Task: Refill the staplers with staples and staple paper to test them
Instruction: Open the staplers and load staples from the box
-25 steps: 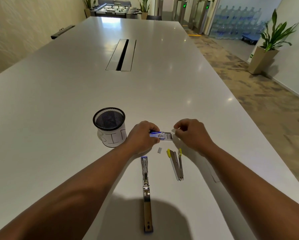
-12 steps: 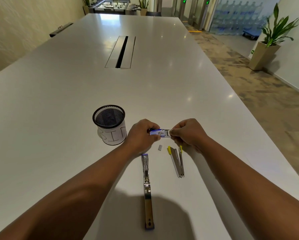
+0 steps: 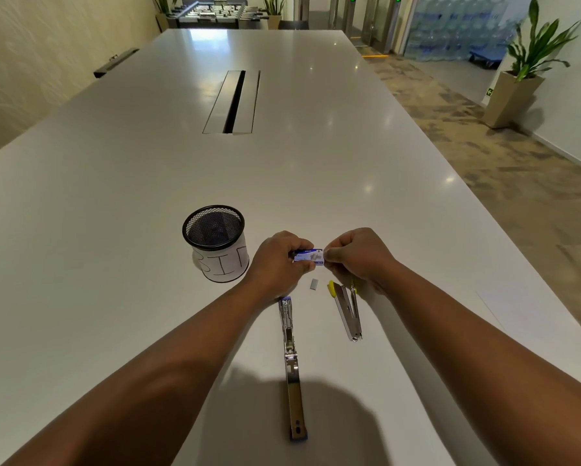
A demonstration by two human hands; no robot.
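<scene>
Closing the staple box at centre frame, both hands work its ends: the left hand grips the left end, the right hand pinches the right end, where the inner tray showed 1 second ago and is now pushed in. A staple strip lies below, between the flat-open stapler and the yellow-tipped stapler. Loading probably comes next.

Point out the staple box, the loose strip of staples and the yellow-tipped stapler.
staple box [image 3: 308, 255], head view, on its blue printed face between the hands.
loose strip of staples [image 3: 314, 283], head view, on its middle.
yellow-tipped stapler [image 3: 348, 312], head view, on its metal body.
</scene>
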